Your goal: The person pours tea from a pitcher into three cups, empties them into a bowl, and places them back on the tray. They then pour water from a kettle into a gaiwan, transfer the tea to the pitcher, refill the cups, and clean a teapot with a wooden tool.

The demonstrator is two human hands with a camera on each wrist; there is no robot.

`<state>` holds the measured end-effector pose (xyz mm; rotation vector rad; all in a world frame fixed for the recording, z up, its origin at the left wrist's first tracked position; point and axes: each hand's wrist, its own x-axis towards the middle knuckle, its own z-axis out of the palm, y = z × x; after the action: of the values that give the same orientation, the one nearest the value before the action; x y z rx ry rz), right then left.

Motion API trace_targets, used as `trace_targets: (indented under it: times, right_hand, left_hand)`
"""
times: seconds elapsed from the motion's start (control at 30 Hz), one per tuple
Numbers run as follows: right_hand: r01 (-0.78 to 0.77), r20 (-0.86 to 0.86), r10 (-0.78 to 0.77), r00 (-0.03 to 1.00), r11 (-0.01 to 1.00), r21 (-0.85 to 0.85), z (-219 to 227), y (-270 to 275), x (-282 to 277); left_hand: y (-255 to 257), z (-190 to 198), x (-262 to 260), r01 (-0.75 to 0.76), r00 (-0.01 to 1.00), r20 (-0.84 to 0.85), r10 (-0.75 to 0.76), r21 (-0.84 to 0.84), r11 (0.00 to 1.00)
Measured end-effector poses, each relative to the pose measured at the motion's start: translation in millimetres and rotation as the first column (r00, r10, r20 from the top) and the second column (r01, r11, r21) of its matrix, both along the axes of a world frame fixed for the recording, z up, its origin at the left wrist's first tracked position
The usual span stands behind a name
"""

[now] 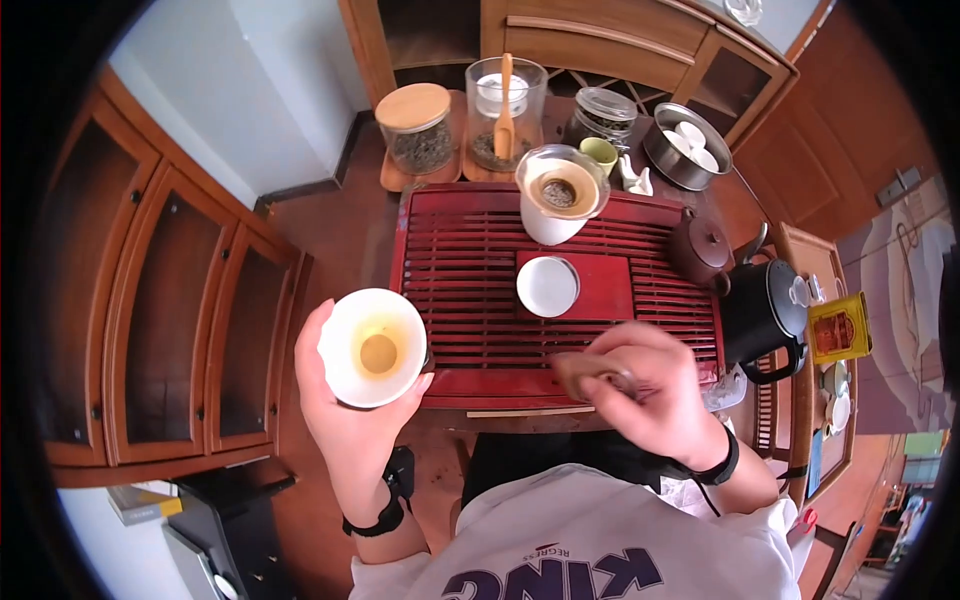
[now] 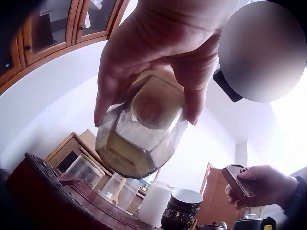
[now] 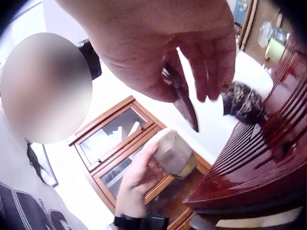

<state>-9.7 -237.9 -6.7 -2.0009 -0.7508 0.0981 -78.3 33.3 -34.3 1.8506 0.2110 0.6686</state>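
Observation:
My left hand (image 1: 345,400) holds a faceted cup (image 1: 395,315) with a white inside and pale yellow liquid at its bottom. In the left wrist view, thumb and fingers grip the sides of this cup (image 2: 139,143) above the tray edge. My right hand (image 1: 650,385) grips a small brown curved piece (image 2: 236,182), blurred in the head view, over the front right of the slatted red tea tray (image 1: 470,385). A white-lined cup (image 1: 548,287) stands mid-tray; from the side it tops dark patterned ware (image 2: 178,218). Behind it stands a white pitcher (image 1: 548,228) bearing a strainer (image 1: 560,192).
Beyond the tray stand a lidded tea jar (image 1: 420,145), a glass canister with a wooden scoop (image 1: 505,120), a green cup (image 1: 598,153) and a metal bowl of white cups (image 1: 688,150). A brown teapot (image 1: 698,248) and black kettle (image 1: 768,310) are at the right.

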Motion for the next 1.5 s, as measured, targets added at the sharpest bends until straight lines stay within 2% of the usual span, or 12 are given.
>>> trace_targets:
  times: [0.13, 0.27, 0.43, 0.57, 0.7, 0.77, 0.8, 0.9, 1.03, 1.17, 1.43, 1.5]
  right_hand:
    - [-0.006, 0.137, -0.008, 0.99, 0.995, 0.101, -4.0, -13.4, 20.3]
    - [-0.147, 0.348, 0.155, 0.924, 0.988, -0.048, -9.4, 16.0, 40.9]
    - [-0.042, 0.461, 0.001, 0.888, 0.996, 0.079, -23.4, 32.3, 52.6]
    - [0.079, 0.455, -0.117, 0.883, 0.992, 0.1, -10.9, 9.9, 31.9]
    - [-0.073, 0.23, 0.051, 0.972, 0.994, 0.085, -33.1, -13.8, 19.4]
    - [-0.074, -0.104, 0.054, 0.993, 0.976, -0.204, -38.6, -20.9, 15.5]
    - [-0.068, -0.105, 0.047, 0.993, 0.977, -0.205, -42.4, -21.2, 15.4]
    - [0.103, -0.001, -0.109, 0.994, 0.945, -0.311, -46.4, -18.6, 18.3]
    - [0.175, 0.24, -0.066, 0.969, 0.864, -0.471, -48.8, -19.5, 23.5]
    - [0.244, 0.469, -0.116, 0.875, 0.944, -0.221, -22.4, -1.6, 41.9]
    - [0.07, 0.517, 0.075, 0.852, 0.964, -0.256, -24.8, 29.9, 63.5]
    - [0.033, 0.531, 0.028, 0.847, 0.994, -0.104, -25.7, 26.2, 66.8]
  left_hand:
    - [-2.7, -4.9, 0.2, 0.001, 1.0, 0.002, -0.001, 0.041, 0.999]
    - [-8.1, -1.6, -1.4, -0.001, 1.0, -0.012, 0.001, -0.016, 1.0]
    - [-13.9, -0.9, -3.8, 0.004, 1.0, -0.027, -0.005, -0.032, 0.999]
    - [-17.0, -4.6, -1.8, 0.016, 1.0, -0.023, -0.016, -0.032, 0.999]
    - [-20.0, -5.1, 1.1, 0.013, 0.999, -0.053, -0.014, -0.018, 1.0]
    - [-19.6, -7.3, 3.3, 0.05, 0.999, -0.021, -0.049, 0.041, 0.998]
    - [-20.8, -7.2, 3.9, 0.058, 0.998, -0.023, -0.057, 0.041, 0.998]
    - [-24.1, -6.8, 4.2, 0.066, 0.998, -0.02, -0.066, 0.025, 0.997]
    - [-25.5, -7.1, 2.2, 0.051, 0.999, -0.018, -0.05, 0.056, 0.997]
    - [-26.6, -6.5, 0.1, 0.031, 0.999, -0.018, -0.03, 0.066, 0.997]
    - [-34.3, -2.9, -3.8, -0.006, 0.998, -0.057, 0.005, -0.002, 1.0]
    - [-34.1, -3.7, -4.0, -0.011, 0.998, -0.061, 0.01, -0.016, 1.0]
